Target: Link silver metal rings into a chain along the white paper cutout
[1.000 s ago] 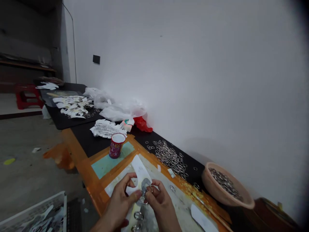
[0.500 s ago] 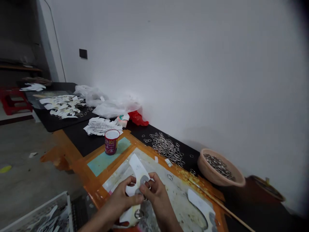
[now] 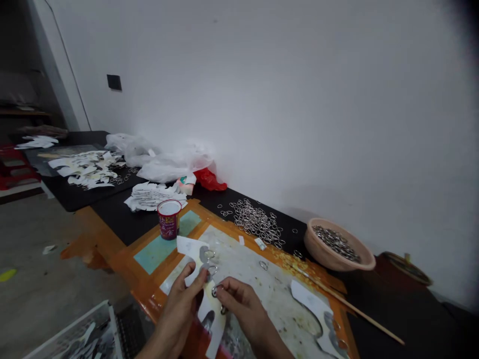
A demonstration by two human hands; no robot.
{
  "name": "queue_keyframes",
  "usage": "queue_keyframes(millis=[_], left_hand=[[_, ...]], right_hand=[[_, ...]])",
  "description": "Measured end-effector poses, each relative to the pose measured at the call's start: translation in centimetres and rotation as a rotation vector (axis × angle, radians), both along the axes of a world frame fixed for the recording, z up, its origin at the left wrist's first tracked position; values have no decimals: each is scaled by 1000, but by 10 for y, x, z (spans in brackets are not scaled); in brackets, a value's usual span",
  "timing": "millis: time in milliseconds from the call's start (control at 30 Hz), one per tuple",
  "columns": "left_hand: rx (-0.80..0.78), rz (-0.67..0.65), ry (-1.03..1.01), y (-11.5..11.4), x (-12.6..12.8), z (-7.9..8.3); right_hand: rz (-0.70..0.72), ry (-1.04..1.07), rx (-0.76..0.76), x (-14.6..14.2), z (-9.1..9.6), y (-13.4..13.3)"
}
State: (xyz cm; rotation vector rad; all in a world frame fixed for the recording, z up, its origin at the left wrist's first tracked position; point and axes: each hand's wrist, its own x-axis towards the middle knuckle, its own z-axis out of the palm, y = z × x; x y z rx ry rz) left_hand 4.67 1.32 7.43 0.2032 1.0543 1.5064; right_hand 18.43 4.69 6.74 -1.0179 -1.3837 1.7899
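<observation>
A white cut-out piece (image 3: 190,247) with grey tabs and yellowish patches is gripped in my left hand (image 3: 181,301), thumb on its face. Two metal rings (image 3: 212,269) sit at the grey tabs along its right edge. My right hand (image 3: 243,304) pinches another metal ring (image 3: 214,291) against the piece, lower on that same edge. Part of the piece is hidden behind my left fingers. A second white piece with grey tabs and rings (image 3: 312,306) lies on the work sheet to the right.
Loose rings (image 3: 258,222) lie in a heap along the wall, beside a pink bowl of rings (image 3: 310,244). A red cup (image 3: 169,227) stands at the back left, near stacked white pieces (image 3: 149,197). A thin stick (image 3: 359,310) lies right. A white crate (image 3: 77,331) sits lower left.
The piece has turned in my left hand, its top swinging left. My right hand has moved down the right edge to a lower ring. The camera view has shifted slightly.
</observation>
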Motion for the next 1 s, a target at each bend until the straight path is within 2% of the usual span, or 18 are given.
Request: queue_keyframes(millis=[200,400,700,833,1000], left_hand=[[-19,-94,136,-17,-7,-1],[-20,30,325,-20,-3,-8],[-24,68,386,-19,5,-2],[-22,52,362,-19,10,1],[-11,78,374,-17,14,0]], right_hand=[[-62,-31,78,2,5,-1],[-110,-103,235,-1,6,-7],[-212,-265,480,-2,16,-19],[-262,-260,477,-5,12,-24],[-251,-237,468,-7,4,-28]])
